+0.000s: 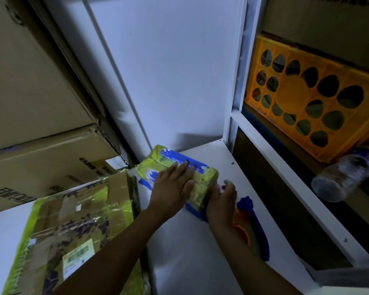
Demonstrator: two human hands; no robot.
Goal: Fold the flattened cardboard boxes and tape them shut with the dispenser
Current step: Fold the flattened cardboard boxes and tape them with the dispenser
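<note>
Looking like a stockroom, cardboard cartons [41, 158] sitting stacked at upper left, orange plastic crate [294, 96] sitting on white shelving [262, 143] at right

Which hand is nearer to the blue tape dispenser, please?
Right. The right hand is just beside the tape dispenser; the left hand rests on the box, farther away.

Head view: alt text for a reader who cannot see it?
A left hand lies flat on a small yellow taped box on a white table, the right hand at the box's near end. A blue tape dispenser lies beside the right wrist.
</note>
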